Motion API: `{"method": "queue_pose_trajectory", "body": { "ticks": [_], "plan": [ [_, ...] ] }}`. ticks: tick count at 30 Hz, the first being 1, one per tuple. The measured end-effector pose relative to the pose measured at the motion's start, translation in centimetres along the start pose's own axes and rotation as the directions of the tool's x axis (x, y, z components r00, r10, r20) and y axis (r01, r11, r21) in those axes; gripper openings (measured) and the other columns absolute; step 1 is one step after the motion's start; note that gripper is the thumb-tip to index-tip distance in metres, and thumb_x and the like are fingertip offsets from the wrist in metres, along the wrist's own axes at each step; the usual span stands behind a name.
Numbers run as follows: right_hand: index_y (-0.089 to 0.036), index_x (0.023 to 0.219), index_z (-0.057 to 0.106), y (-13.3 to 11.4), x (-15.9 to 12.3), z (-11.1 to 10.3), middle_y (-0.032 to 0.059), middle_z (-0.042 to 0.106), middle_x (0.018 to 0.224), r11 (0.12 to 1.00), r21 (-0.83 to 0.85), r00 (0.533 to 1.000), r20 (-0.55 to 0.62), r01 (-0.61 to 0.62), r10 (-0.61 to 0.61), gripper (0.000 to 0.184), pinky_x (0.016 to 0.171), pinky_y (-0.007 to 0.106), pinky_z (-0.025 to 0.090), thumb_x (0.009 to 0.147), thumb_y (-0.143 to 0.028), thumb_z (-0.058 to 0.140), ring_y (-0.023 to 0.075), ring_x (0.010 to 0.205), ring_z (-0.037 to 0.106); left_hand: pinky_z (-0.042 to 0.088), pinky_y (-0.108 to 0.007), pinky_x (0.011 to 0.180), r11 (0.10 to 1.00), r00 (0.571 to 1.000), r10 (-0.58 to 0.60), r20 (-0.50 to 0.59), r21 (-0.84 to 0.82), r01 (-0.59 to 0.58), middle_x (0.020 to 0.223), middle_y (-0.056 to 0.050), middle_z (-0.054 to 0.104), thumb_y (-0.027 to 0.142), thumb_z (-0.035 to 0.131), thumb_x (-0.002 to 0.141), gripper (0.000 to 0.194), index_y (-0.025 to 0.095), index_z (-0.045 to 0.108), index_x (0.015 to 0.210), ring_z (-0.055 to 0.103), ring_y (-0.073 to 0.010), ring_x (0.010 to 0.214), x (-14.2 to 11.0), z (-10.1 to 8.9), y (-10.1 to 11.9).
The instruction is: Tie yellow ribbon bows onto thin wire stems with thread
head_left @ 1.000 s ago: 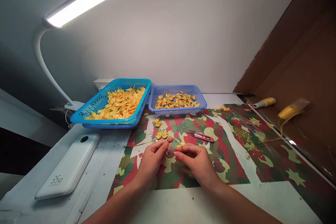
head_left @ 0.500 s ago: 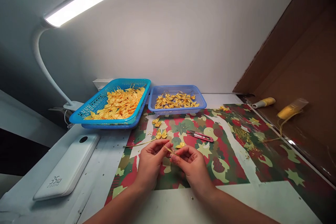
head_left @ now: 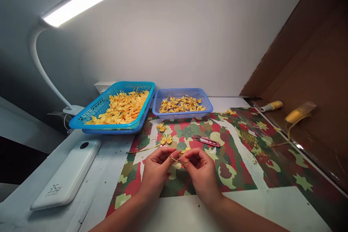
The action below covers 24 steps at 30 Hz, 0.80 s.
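Note:
My left hand (head_left: 157,170) and my right hand (head_left: 199,170) meet fingertip to fingertip low over the patterned sheet. Both pinch a thin gold cord (head_left: 176,160), which bends in a small loop between them. Just behind the fingers lies a yellow ribbon piece (head_left: 186,150), partly hidden by my right hand. A yellow ribbon bow (head_left: 166,139) with a gold cord tail stretching left rests beyond my left hand, and a second bow (head_left: 161,127) sits farther back. Pink-handled thread snips (head_left: 206,141) lie behind my right hand.
A turquoise basket (head_left: 78,120) heaped with yellow bows stands at back left, beside a smaller blue basket (head_left: 182,116) of corded bows. At left are a white power bank (head_left: 66,175) and a lamp (head_left: 38,58). Cord clippings (head_left: 252,143) and thread spools (head_left: 272,106) lie right.
My fingertips have drawn closer together, and the cord between them now curves in a wider loop. The whole view has shifted slightly; the baskets and snips stay put.

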State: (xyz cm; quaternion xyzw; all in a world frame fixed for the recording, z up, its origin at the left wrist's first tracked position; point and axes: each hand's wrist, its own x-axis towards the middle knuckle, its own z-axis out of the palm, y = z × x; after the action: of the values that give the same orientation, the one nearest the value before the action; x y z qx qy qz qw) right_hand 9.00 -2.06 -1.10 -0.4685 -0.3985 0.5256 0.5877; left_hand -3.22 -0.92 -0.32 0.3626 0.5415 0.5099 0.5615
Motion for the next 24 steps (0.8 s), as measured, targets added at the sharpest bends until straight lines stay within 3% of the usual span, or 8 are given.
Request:
{"method": "queue_pose_trajectory", "body": {
  "ticks": [9, 14, 16, 19, 21, 24],
  "plan": [
    [-0.020, 0.077, 0.069, -0.3, 0.1, 0.0, 0.0031, 0.072, 0.076, 0.999, 0.013, 0.998, 0.046, -0.035, 0.035, 0.017, 0.071, 0.029, 0.055, 0.072, -0.035, 0.075, 0.0174, 0.074, 0.067, 0.030, -0.016, 0.033, 1.000, 0.999, -0.010, 0.034, 0.024, 0.009, 0.058, 0.001, 0.063, 0.049, 0.080, 0.059, 0.036, 0.017, 0.069, 0.073, 0.041, -0.0060, 0.040, -0.4, 0.1, 0.2],
    [-0.020, 0.072, 0.068, -0.1, 0.2, -0.4, 0.0017, 0.070, 0.071, 1.000, -0.005, 0.999, 0.039, -0.027, 0.027, 0.016, 0.067, 0.027, 0.053, 0.072, -0.034, 0.075, 0.0156, 0.069, 0.065, 0.047, -0.023, 0.051, 0.970, 0.976, 0.176, 0.130, 0.147, -0.194, 0.074, -0.005, 0.071, 0.040, 0.073, 0.071, 0.022, 0.020, 0.073, 0.079, 0.061, -0.0152, 0.061, -0.4, -0.4, 0.3],
    [-0.019, 0.072, 0.068, 0.0, 0.3, -0.5, 0.0015, 0.069, 0.070, 0.999, 0.015, 0.998, 0.048, -0.040, 0.039, 0.018, 0.065, 0.027, 0.053, 0.071, -0.035, 0.075, 0.0155, 0.068, 0.064, 0.051, -0.028, 0.067, 0.902, 0.929, 0.313, 0.197, 0.244, -0.355, 0.081, -0.005, 0.073, 0.034, 0.070, 0.076, 0.014, 0.022, 0.073, 0.083, 0.065, -0.0191, 0.076, -0.3, -0.6, 0.6],
    [-0.019, 0.071, 0.068, 0.0, 0.4, -0.5, 0.0006, 0.068, 0.067, 0.998, 0.051, 0.998, 0.054, -0.040, 0.037, 0.018, 0.062, 0.025, 0.052, 0.068, -0.034, 0.078, 0.0143, 0.065, 0.062, 0.049, -0.033, 0.082, 0.725, 0.806, 0.508, 0.303, 0.356, -0.590, 0.089, -0.006, 0.073, 0.025, 0.068, 0.078, 0.008, 0.022, 0.074, 0.082, 0.065, -0.0208, 0.089, 0.0, -1.1, 1.0],
    [-0.019, 0.069, 0.068, -0.2, 0.5, -0.5, -0.0003, 0.066, 0.064, 0.997, 0.063, 0.998, 0.046, -0.041, 0.038, 0.018, 0.059, 0.023, 0.050, 0.066, -0.033, 0.079, 0.0127, 0.061, 0.060, 0.048, -0.033, 0.083, 0.620, 0.735, 0.575, 0.358, 0.395, -0.678, 0.091, -0.006, 0.072, 0.022, 0.067, 0.079, 0.007, 0.022, 0.074, 0.080, 0.063, -0.0206, 0.090, 0.2, -1.3, 1.2],
    [-0.019, 0.067, 0.068, -0.4, 0.4, -0.4, -0.0004, 0.066, 0.063, 0.995, 0.084, 0.997, 0.046, -0.062, 0.058, 0.019, 0.057, 0.022, 0.048, 0.064, -0.033, 0.080, 0.0117, 0.059, 0.059, 0.047, -0.034, 0.082, 0.536, 0.686, 0.600, 0.412, 0.428, -0.727, 0.093, -0.005, 0.071, 0.022, 0.065, 0.081, 0.009, 0.023, 0.074, 0.084, 0.062, -0.0204, 0.092, 0.5, -1.5, 1.1]
  ]
}}
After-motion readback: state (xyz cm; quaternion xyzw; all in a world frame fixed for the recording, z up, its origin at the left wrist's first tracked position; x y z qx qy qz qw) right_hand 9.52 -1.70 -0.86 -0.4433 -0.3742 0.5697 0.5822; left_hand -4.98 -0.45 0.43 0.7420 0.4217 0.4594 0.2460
